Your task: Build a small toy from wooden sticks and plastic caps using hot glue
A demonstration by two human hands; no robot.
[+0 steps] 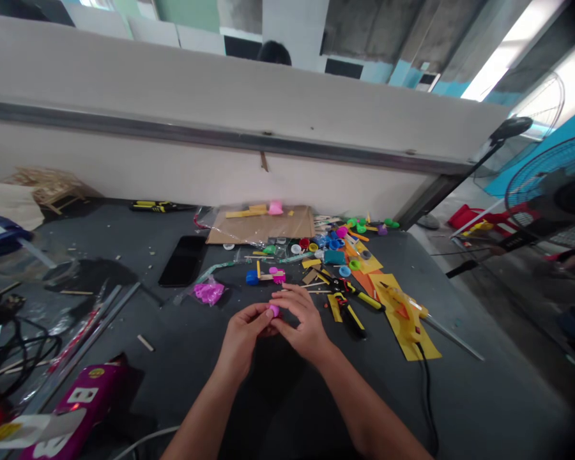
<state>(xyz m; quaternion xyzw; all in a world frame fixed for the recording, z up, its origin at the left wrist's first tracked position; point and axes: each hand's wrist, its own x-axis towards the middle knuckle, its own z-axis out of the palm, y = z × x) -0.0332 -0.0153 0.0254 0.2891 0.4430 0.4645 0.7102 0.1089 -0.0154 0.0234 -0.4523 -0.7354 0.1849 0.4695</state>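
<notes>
Pinching a small pink plastic piece (pixel 274 310) between both hands over the dark tabletop (pixel 138 390), centre of view. Left hand (pixel 242 338): grip pressed together on the piece's left side. Right hand (pixel 306 317): grip curled over its top and right side, fingers close to the left hand's. Exact shape of the piece is partly hidden by the fingers. Nearest to the left hand: a clear bag of pink bits (pixel 209 292), with a blue-and-pink stick assembly (pixel 266 276) just above it. Nearest to the right hand: a yellow-and-black hand tool (pixel 349 313), lying on scattered yellow paper scraps. Further right, a yellow glue gun (pixel 405 313) lies on a yellow paper sheet (pixel 414 338), its black cord (pixel 426 402) running toward the near edge. Behind the hands: a loose spread of plastic bottle caps (pixel 316 246) and wooden sticks. Further back, a cardboard sheet (pixel 261 227) under clear plastic, carrying a pink block (pixel 275 207). Black phone (pixel 184 260) lies face up left of the cardboard. Back left, a wooden stick model (pixel 48 188) sits against the white partition (pixel 220 108). Top of another person's head (pixel 274 54) shows beyond the partition. Standing fan (pixel 551 185) at right.
</notes>
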